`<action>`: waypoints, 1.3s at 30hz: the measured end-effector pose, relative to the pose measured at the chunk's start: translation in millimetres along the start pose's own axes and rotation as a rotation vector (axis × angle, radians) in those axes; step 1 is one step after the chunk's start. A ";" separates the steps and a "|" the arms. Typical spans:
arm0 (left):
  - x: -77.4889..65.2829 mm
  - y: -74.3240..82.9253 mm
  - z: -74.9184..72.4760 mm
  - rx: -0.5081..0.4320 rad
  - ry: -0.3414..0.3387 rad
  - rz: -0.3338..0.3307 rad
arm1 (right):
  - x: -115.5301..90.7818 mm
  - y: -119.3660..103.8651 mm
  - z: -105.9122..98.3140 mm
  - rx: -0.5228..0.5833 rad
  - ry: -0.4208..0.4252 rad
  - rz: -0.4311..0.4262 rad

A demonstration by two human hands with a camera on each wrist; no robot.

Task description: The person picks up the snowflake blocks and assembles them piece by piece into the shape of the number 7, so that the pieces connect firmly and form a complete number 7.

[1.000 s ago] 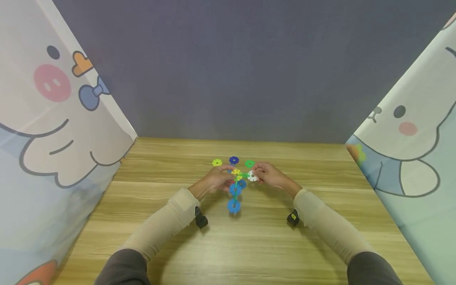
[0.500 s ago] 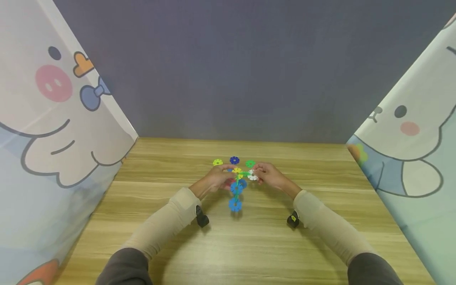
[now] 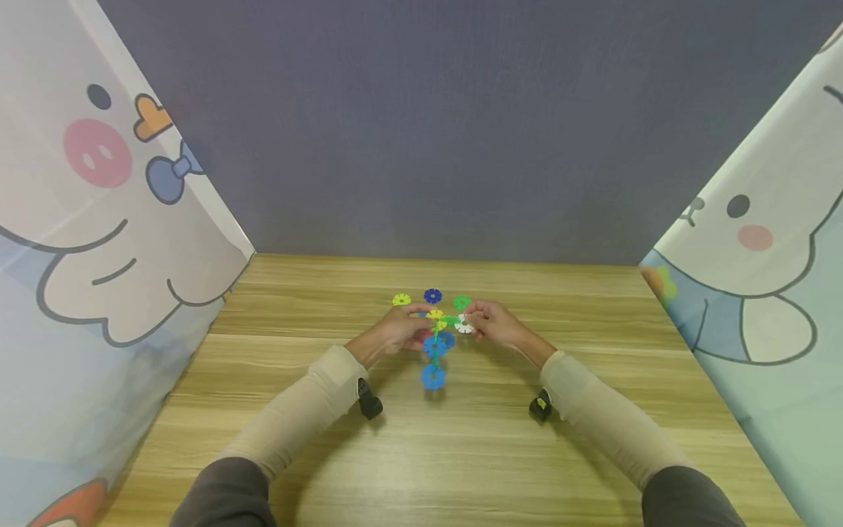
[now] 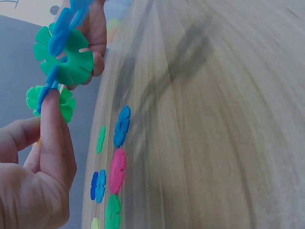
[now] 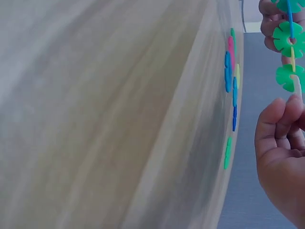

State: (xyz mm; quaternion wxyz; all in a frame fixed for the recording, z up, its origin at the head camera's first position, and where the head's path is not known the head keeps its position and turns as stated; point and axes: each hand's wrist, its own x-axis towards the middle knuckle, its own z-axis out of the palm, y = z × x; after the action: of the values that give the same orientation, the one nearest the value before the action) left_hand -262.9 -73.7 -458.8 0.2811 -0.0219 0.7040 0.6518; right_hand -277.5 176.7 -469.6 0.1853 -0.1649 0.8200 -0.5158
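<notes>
Both hands hold a chain of notched interlocking discs above the table. The left hand pinches it around the yellow disc, with blue discs and edge-on green ones hanging toward the body. The right hand pinches a white disc between thumb and fingers, at the chain's right end. In the right wrist view the white disc stands edge-on in a green disc. The left wrist view has the left fingertips on a blue disc beside a larger-looking green disc.
Loose discs lie on the wooden table beyond the hands: yellow-green, dark blue and green. A pink disc and more blue and green ones lie below the chain. A grey panel stands behind; cartoon-printed sheets flank the table.
Both hands keep their grip and stay nearly in place. The chain's near blue end has shifted very slightly away from the body.
</notes>
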 end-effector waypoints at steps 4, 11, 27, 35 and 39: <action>-0.1 -1.1 -3.9 0.005 -0.020 -0.016 | -1.8 -2.5 -1.4 -0.026 -0.023 0.007; 2.0 1.6 -5.9 0.080 -0.048 -0.017 | -2.3 -3.2 -0.9 0.017 -0.038 0.036; 7.7 8.8 2.0 0.497 -0.020 0.258 | -3.3 -6.6 1.7 0.068 -0.025 0.066; 6.1 13.9 15.7 0.781 0.013 0.439 | 0.4 -5.6 4.7 0.095 -0.039 0.066; 2.4 18.2 22.7 0.850 0.025 0.454 | -0.3 -8.1 6.4 0.105 -0.036 0.068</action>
State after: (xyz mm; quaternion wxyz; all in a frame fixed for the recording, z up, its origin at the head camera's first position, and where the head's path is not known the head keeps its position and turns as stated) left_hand -263.8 -49.1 -443.1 0.1071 0.2414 0.8984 0.3509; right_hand -273.6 168.5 -464.8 0.2257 -0.1360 0.7935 -0.5485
